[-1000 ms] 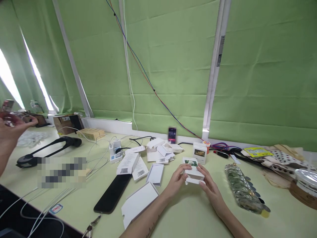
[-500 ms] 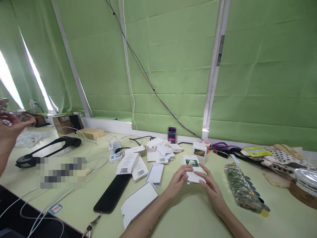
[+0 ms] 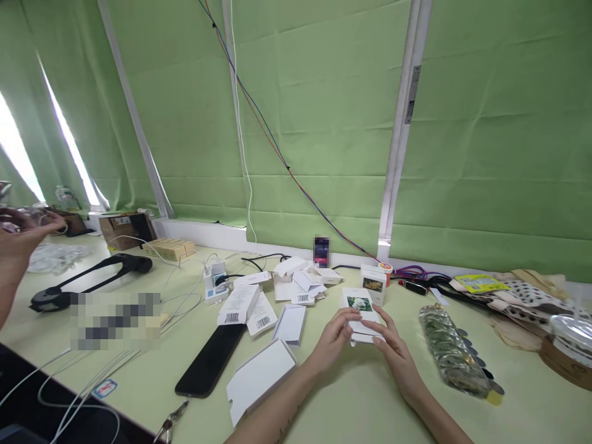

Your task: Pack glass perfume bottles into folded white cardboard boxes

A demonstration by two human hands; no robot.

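Observation:
A small white cardboard box [image 3: 358, 301] with a picture of white flowers among green leaves lies in front of me, between my two hands. Fingers of my left hand [image 3: 333, 338] grip its left side. My right hand [image 3: 393, 340] has its fingers over the right side and near end, where a small tab sticks out below. Just behind stands another white box [image 3: 372, 285] with a picture of yellow flowers. Left of my forearm lies an unfolded white carton [image 3: 261, 377], with a shallow white carton piece [image 3: 290, 324] beyond it.
Several flattened white cartons [image 3: 238, 305] pile up behind a black phone [image 3: 210, 362]. A clear-wrapped row of green discs [image 3: 453, 351] lies right, near a lidded cup [image 3: 571, 351]. Keys [image 3: 171, 422] and white cables sit left. Another person's hand [image 3: 28, 231] is far left.
My fingers have shifted slightly at the box's near end, which now looks flatter, with an edge line showing. The other person's hand at far left has moved a little.

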